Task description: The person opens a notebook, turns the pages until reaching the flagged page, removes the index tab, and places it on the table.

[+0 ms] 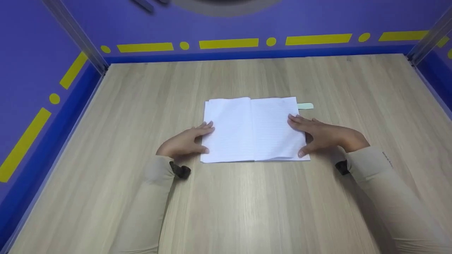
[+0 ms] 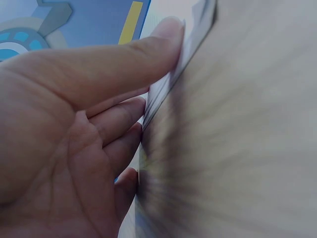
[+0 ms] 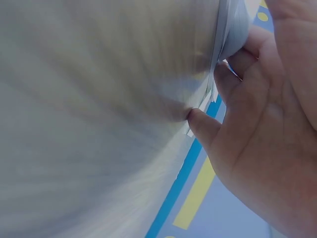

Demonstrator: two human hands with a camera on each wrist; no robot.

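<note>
An open notebook (image 1: 229, 132) with white ruled pages lies flat on the wooden table, its spine running down the middle. At its left edge, my left hand (image 1: 185, 141) rests thumb and fingertips on the page margin. The left wrist view shows the thumb (image 2: 143, 59) extended over the thin stack of pages (image 2: 166, 84). My right hand (image 1: 317, 134) touches the right page, fingertips higher up and thumb near the lower corner. Close to that thumb, the bottom edge of the page lifts slightly. A pale green tab (image 1: 305, 106) sticks out past the notebook's upper right side.
The wood-grain table (image 1: 240, 211) stretches around the notebook. Blue panels (image 1: 233, 28) with yellow dashes and dots border it at the back and sides. A dark strap piece (image 1: 180, 171) sits at the left wrist, and another (image 1: 342, 167) at the right.
</note>
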